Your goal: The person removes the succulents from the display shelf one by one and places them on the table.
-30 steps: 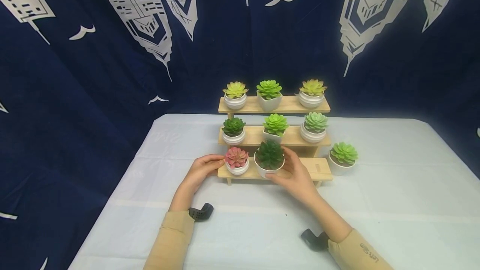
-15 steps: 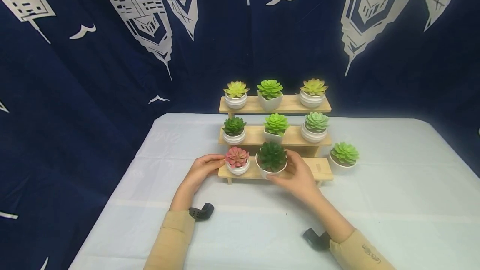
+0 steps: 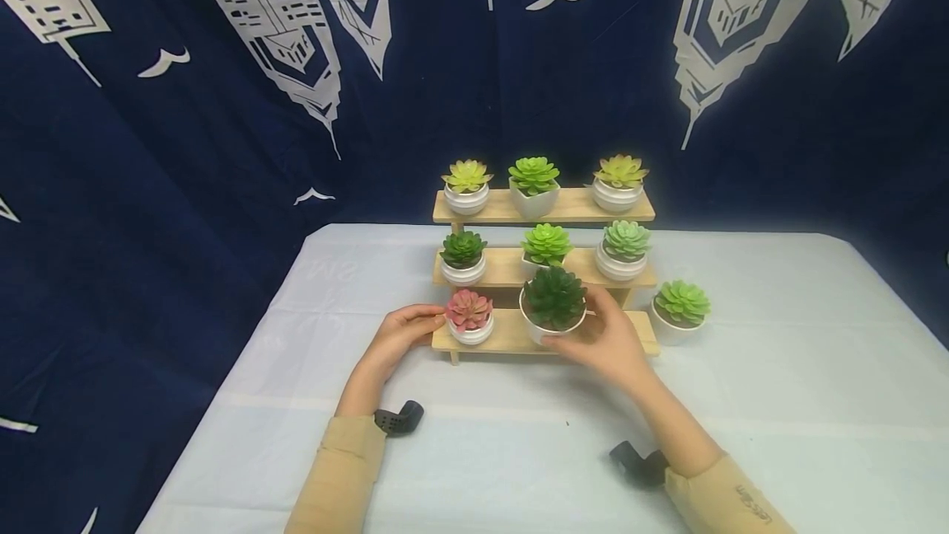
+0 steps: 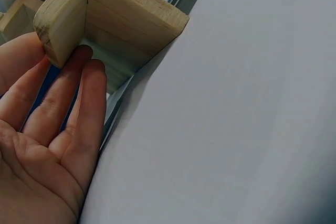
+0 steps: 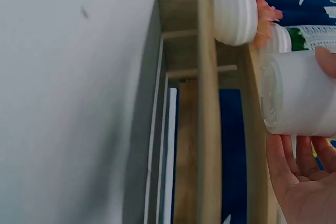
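Dark green plant (image 3: 553, 302) held above the lower tier (image 3: 509, 336)

Left hand (image 3: 400, 338): fingers loosely extended, tips touching the left end of the wooden stand (image 3: 574, 204); no pot held
Pink plant (image 3: 469, 314): upright on the lower tier
Dark green plant: higher and slightly further right than half a second ago; position judged not settled
Right hand (image 3: 608, 346): part-open, thumb and fingers curled round its pot
Light green plant (image 3: 680, 307): on the table (image 3: 511, 435), beside the stand

From the head we look forward and down across the table (image 3: 482, 460). At the wrists we face the left hand (image 4: 42, 156) and right hand (image 5: 310, 182) closely; all views share the wooden stand (image 3: 574, 206).
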Available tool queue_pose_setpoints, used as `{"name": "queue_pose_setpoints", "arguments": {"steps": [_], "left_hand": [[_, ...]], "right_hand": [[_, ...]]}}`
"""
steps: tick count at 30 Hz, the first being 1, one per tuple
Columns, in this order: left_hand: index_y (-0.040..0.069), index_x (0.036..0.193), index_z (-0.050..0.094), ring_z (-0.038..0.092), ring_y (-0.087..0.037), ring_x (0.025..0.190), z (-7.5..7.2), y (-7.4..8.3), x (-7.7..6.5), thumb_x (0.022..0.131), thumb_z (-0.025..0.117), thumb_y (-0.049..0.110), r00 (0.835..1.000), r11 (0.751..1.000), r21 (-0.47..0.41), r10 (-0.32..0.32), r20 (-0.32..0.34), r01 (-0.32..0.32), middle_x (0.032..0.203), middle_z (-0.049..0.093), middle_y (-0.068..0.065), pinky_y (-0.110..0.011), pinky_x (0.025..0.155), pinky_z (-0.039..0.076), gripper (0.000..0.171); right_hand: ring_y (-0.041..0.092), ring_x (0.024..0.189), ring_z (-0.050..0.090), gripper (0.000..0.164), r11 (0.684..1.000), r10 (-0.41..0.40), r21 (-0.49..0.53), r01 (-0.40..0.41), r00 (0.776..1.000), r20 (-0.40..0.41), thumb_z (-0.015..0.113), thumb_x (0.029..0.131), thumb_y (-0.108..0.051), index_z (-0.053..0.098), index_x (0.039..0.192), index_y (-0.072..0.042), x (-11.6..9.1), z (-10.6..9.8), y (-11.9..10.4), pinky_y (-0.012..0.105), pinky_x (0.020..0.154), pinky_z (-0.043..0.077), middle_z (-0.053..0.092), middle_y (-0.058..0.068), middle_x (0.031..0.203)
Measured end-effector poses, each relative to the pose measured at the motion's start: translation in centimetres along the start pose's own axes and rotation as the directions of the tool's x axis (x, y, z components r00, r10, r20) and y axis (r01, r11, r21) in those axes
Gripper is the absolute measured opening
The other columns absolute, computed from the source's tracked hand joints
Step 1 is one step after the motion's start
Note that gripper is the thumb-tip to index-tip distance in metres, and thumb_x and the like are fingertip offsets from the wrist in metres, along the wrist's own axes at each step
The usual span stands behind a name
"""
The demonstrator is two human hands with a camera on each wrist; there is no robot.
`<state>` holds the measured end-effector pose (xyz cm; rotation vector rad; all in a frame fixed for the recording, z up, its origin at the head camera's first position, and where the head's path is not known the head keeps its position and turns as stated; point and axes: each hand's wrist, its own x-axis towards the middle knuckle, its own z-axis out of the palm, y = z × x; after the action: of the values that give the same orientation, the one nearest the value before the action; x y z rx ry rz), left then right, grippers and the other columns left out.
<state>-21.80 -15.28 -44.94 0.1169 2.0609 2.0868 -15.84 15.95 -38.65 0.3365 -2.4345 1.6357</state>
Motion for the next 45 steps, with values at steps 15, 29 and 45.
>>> {"name": "queue_pose_setpoints", "arguments": {"steps": [15,29,45], "left_hand": [[-0.006,0.117,0.060,0.062,-0.017,0.097,0.0,-0.1,0.1,0.088,0.067,0.013,1.000,1.000,-0.004,0.005,0.013,-0.005,0.115,0.062,-0.012,-0.033,0.085,0.052,0.036],[-0.006,0.117,0.060,0.063,-0.017,0.096,0.0,-0.1,0.1,0.088,0.066,0.013,1.000,1.000,0.002,0.001,0.012,-0.002,0.108,0.065,-0.009,-0.033,0.085,0.053,0.036],[-0.007,0.118,0.060,0.063,-0.018,0.095,-0.1,-0.1,0.0,0.088,0.066,0.014,1.000,1.000,0.005,0.010,0.025,-0.010,0.110,0.064,-0.009,-0.033,0.084,0.053,0.037]], "right_hand": [[0.020,0.111,0.053,0.077,1.000,-0.016,0.027,0.015,0.999,0.034,0.084,0.068,-0.006,0.043,0.133,-0.002,0.5,-3.3,-0.8,0.015,0.092,0.041,0.052,0.014,0.127],[0.007,0.109,0.052,0.076,0.998,-0.063,0.027,0.061,0.996,0.067,0.081,0.072,-0.004,0.038,0.135,-0.001,0.6,-6.5,-0.9,0.014,0.092,0.041,0.049,0.009,0.129],[0.005,0.098,0.059,0.069,0.997,-0.081,-0.011,0.081,0.996,0.040,0.079,0.071,0.003,0.044,0.129,-0.009,0.2,-9.9,-0.4,0.014,0.083,0.046,0.056,-0.007,0.117]]}}
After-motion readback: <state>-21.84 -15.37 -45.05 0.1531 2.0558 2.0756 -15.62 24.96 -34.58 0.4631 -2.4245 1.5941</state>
